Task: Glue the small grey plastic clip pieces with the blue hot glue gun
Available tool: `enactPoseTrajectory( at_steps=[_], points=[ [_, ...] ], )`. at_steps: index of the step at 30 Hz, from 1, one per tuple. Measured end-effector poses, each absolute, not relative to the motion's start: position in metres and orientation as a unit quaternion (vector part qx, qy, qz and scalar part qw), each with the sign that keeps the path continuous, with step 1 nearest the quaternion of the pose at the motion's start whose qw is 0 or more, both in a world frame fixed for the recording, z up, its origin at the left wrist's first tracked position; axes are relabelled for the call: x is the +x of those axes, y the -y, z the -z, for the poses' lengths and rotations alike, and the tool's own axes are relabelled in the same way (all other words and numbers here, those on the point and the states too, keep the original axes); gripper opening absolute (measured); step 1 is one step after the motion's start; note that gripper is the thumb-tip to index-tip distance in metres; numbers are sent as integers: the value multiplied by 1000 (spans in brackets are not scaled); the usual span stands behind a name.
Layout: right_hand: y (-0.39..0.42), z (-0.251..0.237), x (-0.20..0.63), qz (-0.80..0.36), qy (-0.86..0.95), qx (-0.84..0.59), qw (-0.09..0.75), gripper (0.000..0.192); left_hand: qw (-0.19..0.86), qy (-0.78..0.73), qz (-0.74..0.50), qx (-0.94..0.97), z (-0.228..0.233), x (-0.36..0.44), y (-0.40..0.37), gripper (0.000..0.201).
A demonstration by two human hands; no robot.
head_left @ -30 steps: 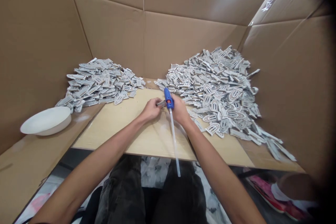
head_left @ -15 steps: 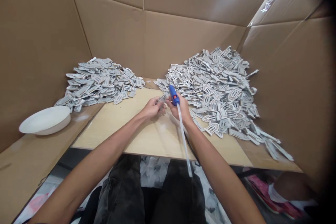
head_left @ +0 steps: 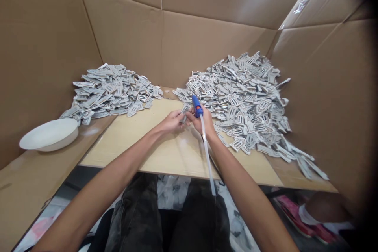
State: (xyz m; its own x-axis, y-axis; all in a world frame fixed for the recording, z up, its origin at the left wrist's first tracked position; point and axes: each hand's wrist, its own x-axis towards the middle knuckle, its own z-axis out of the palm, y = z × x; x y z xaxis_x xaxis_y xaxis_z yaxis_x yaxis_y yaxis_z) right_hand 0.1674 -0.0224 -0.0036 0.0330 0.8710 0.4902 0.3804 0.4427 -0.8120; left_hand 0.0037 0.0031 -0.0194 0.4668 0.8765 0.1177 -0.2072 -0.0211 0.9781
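My left hand is closed on a small grey-white cut-out piece held above the board. Close beside it, my right hand wraps round a blue glue gun, and its fingertips reach the piece too. A long translucent glue stick sticks out of the gun's rear and hangs toward my lap. A big heap of similar flat pieces with slots lies just beyond and to the right of my hands. The smaller heap is at the left.
A white bowl stands at the left on cardboard. Tall cardboard walls enclose the pale work board. Another person's leg and pink shoe show under the board at lower right. White scraps or bags lie beneath my legs.
The small piece has turned between my fingers and shows a different side. The glue gun has shifted slightly to the right. The heaps look the same.
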Motion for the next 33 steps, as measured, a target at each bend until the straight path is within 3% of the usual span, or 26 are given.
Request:
enactPoseTrajectory(
  at_steps=[11, 16, 27, 33],
  points=[
    [27, -2, 163, -212, 691, -464, 513, 40, 588, -375, -481, 532, 8, 1, 4, 25],
    [26, -1, 163, -227, 684, -487, 494, 45, 638, -344, -490, 483, 0, 1, 7, 13],
    [23, -1, 164, -271, 649, -509, 496, 66, 678, -305, -503, 441, -5, -2, 9, 27],
    [30, -8, 168, -307, 675, -480, 470, 76, 665, -320, -527, 423, -8, -4, 7, 13]
  ],
)
